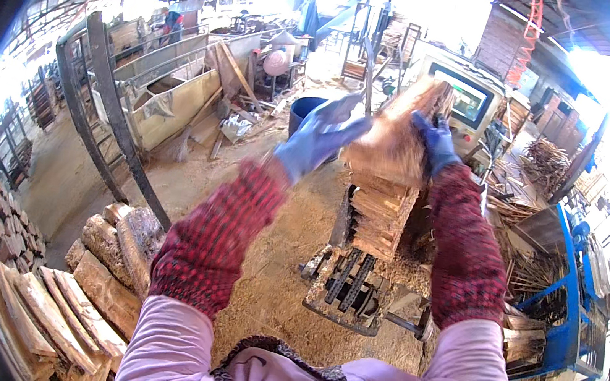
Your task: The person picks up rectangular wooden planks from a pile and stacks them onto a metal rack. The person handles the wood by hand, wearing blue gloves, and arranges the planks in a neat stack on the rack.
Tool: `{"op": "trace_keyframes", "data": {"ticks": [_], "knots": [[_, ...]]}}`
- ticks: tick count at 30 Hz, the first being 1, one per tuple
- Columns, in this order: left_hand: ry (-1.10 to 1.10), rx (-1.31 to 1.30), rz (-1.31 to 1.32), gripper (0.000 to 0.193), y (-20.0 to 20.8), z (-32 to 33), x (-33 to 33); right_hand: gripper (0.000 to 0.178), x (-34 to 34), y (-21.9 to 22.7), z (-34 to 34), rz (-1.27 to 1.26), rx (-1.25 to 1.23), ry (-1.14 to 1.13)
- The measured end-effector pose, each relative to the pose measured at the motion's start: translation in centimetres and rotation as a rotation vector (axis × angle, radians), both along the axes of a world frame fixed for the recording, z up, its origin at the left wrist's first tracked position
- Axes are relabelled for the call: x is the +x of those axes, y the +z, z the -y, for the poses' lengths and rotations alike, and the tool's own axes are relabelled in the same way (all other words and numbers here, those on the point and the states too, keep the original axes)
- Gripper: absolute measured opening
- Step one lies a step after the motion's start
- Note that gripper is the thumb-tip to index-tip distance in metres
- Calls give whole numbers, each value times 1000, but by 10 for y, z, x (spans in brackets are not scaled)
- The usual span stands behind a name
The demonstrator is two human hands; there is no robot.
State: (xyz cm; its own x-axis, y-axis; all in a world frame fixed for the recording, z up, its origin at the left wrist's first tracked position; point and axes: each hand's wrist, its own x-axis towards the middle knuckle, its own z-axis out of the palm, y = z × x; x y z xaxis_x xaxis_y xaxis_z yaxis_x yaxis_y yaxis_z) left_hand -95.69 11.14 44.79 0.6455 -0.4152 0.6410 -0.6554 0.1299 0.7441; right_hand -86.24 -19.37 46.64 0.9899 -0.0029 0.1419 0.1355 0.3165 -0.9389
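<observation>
Right of centre, in the upper part of the frame, a pale machine cabinet (456, 65) with a screen stands in the background, its lower left portion covered by a wooden slab (394, 129). Below that, just right of the middle, a stack of wood pieces (379, 216) rises beyond a metal carriage (344, 303) with two chains; the top of the stack is hidden, and whether the slab rests on it cannot be told. The slab lies between the person's two gloved hands, directly against the right hand (437, 142) and just beside the fingertips of the left hand (322, 133). Motion blur smears its left side and face, so its exact outline is hard to make out. It looks broad, rough and reddish brown, with paler patches, and tilts with its upper end toward the right. The left hand, in a blue glove, is spread and grasps nothing visible; blur leaves unclear whether its fingertips touch the wood. The right hand, gloved in darker blue, meets the slab's right edge, one digit over the face; how firmly it closes there cannot be told.
</observation>
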Motion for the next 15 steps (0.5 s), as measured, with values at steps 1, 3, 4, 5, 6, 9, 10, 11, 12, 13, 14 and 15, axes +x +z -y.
{"op": "trace_keyframes", "data": {"ticks": [1, 3, 4, 5, 6, 9, 10, 11, 12, 13, 14, 15], "knots": [[-57, -62, -180, 44, -30, -9, -10, 83, 15, -17, -3, 56, -51, -112], [94, -36, -409, 48, -100, -66, -40, 87, 32, -38, -29, 123, -106, -129], [193, -4, -553, 50, -152, -102, -58, 90, 39, -51, -35, 150, -146, -103], [286, 17, -699, 52, -203, -137, -78, 84, 49, -67, -37, 264, -173, -28], [336, 18, -792, 52, -235, -152, -88, 87, 82, -73, 1, 351, -366, -183], [597, -34, -1027, 53, -316, -224, -153, 95, 87, -58, -16, 192, -742, -98], [617, -42, -1025, 53, -322, -231, -158, 99, 94, -41, 2, 359, -1034, -228], [624, -55, -1035, 52, -325, -237, -161, 83, 103, -38, 6, 399, -1019, -402], [637, -69, -1051, 52, -326, -243, -166, 83, 107, -24, 2, 457, -1234, -321], [625, -84, -1080, 51, -327, -249, -170, 84, 106, -21, -4, 417, -1367, -382], [606, -79, -1072, 50, -332, -256, -173, 86, 103, -20, -19, 375, -1495, -426], [606, -78, -1069, 50, -337, -267, -182, 90, 91, -20, -53, 341, -1479, -471]]}}
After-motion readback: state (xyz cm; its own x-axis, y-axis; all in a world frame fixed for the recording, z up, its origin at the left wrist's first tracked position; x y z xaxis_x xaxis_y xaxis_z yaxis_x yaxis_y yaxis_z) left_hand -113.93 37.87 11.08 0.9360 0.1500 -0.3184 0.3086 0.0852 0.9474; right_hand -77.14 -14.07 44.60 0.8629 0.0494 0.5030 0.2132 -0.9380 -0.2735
